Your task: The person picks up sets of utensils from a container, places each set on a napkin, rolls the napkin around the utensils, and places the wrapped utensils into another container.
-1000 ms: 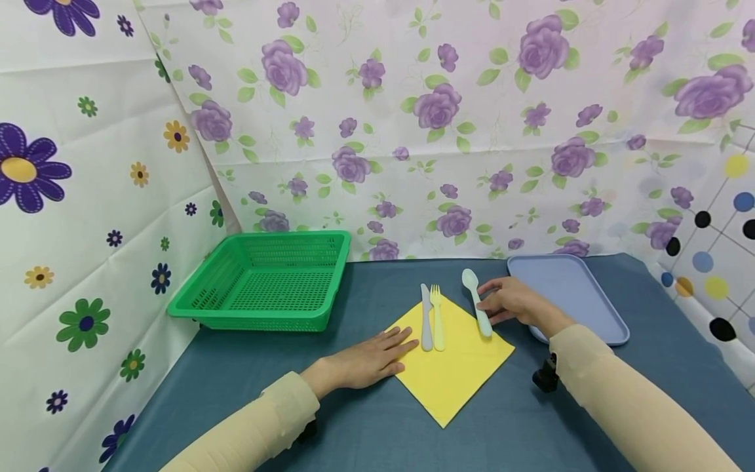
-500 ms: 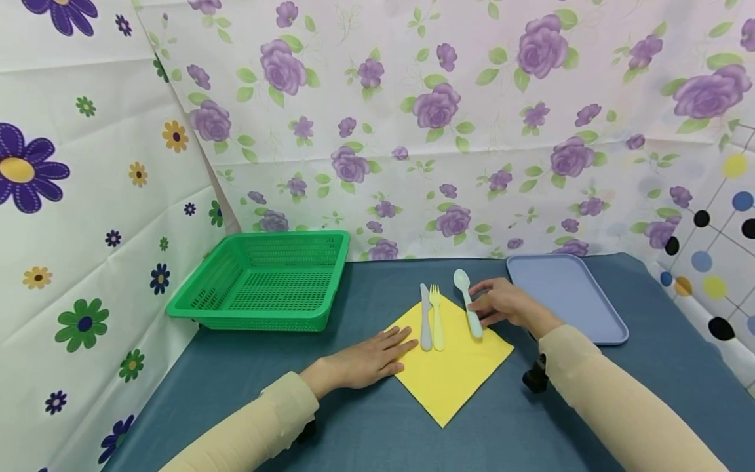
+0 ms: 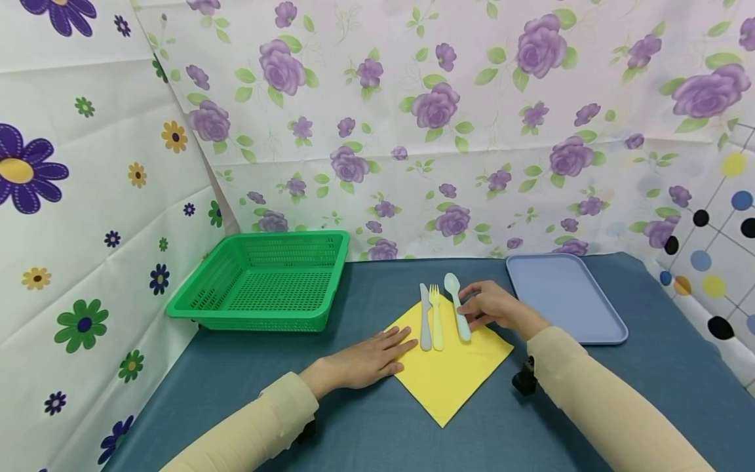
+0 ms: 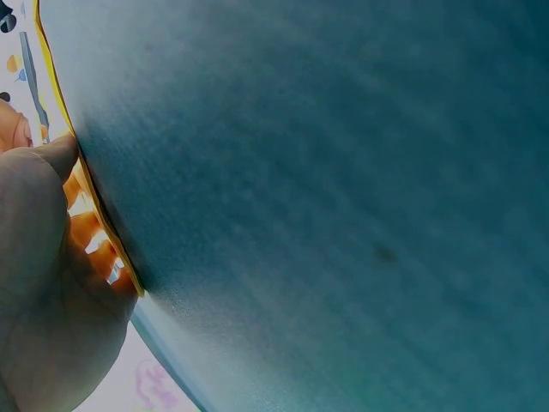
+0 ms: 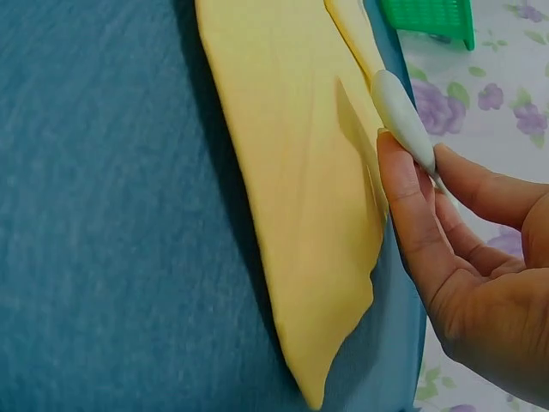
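Observation:
A yellow napkin (image 3: 448, 380) lies in a diamond on the blue tabletop. On its upper half are a grey knife (image 3: 425, 321) and, just right of it, a pale yellow fork (image 3: 436, 321). My right hand (image 3: 495, 307) pinches the handle of a pale mint spoon (image 3: 462, 324) between thumb and fingers, to the right of the fork; the right wrist view shows the spoon's handle (image 5: 401, 116) above the napkin. My left hand (image 3: 362, 359) rests flat with spread fingers on the napkin's left corner. In the left wrist view, the napkin's edge (image 4: 107, 223) runs under that hand.
A green perforated basket (image 3: 248, 321) stands at the back left of the table (image 3: 366, 439). At the back right lies a light blue tray (image 3: 566, 288), behind my right forearm. Flowered cloths (image 3: 377, 131) hang behind and to the left of the table.
My right hand has carried the spoon leftward over the napkin, closer to the fork. My left hand has stayed where it was, and the knife and fork have not moved.

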A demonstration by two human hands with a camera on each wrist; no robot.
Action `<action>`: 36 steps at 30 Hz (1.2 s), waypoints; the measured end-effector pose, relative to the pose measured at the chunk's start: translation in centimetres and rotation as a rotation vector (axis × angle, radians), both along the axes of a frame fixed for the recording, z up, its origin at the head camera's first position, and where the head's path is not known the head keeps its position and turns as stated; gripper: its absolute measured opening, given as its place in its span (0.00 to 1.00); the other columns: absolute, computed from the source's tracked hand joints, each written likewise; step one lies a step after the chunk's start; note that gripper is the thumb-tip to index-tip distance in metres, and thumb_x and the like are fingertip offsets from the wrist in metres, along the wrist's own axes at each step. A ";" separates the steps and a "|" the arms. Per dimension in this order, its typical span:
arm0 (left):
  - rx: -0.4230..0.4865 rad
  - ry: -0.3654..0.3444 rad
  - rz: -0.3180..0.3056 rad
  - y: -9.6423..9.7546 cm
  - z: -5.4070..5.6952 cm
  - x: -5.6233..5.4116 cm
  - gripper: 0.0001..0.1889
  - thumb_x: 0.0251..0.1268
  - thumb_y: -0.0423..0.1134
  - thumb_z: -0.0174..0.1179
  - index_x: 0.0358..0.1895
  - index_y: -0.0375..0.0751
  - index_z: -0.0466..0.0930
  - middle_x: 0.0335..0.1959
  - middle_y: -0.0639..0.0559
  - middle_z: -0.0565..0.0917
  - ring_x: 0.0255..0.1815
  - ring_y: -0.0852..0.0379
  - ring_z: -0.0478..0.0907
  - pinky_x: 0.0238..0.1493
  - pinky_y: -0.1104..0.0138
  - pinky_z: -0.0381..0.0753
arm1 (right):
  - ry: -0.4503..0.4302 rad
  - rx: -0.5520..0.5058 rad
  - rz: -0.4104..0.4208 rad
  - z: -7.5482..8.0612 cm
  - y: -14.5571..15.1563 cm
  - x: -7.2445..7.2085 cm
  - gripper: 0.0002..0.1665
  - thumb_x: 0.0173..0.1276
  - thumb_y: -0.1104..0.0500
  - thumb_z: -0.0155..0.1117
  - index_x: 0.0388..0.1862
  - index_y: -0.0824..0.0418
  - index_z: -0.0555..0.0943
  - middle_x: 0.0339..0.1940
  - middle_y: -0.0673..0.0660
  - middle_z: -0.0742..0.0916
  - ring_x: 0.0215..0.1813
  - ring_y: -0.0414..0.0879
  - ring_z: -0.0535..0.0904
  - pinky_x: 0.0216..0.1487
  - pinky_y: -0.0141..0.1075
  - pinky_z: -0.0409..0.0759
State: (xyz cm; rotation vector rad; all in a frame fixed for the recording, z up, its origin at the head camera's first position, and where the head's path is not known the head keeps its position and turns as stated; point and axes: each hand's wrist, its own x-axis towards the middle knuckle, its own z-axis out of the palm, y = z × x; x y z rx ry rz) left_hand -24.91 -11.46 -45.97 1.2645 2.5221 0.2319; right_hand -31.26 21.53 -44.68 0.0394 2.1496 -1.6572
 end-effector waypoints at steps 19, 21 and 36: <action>-0.015 -0.006 0.013 0.1 0.1 0.0 0.30 0.89 0.54 0.37 0.86 0.56 0.47 0.87 0.52 0.44 0.87 0.51 0.39 0.84 0.54 0.46 | -0.027 0.044 -0.027 0.0 -1.6 0.2 0.27 0.71 0.68 0.70 0.66 0.71 0.73 0.34 0.64 0.90 0.31 0.51 0.88 0.33 0.42 0.89; -0.016 -0.007 0.013 0.1 0.0 0.0 0.30 0.89 0.54 0.37 0.87 0.57 0.46 0.87 0.53 0.43 0.87 0.51 0.39 0.84 0.54 0.46 | -0.029 0.040 -0.025 0.0 -1.7 0.3 0.26 0.71 0.69 0.69 0.65 0.71 0.73 0.34 0.64 0.90 0.30 0.51 0.88 0.32 0.42 0.89; -0.015 -0.018 0.018 0.1 0.0 0.0 0.30 0.89 0.54 0.37 0.86 0.56 0.47 0.87 0.53 0.43 0.87 0.51 0.39 0.84 0.54 0.45 | -0.008 0.124 -0.047 -0.2 -3.1 0.4 0.20 0.69 0.70 0.71 0.58 0.70 0.77 0.26 0.63 0.86 0.23 0.48 0.82 0.27 0.40 0.88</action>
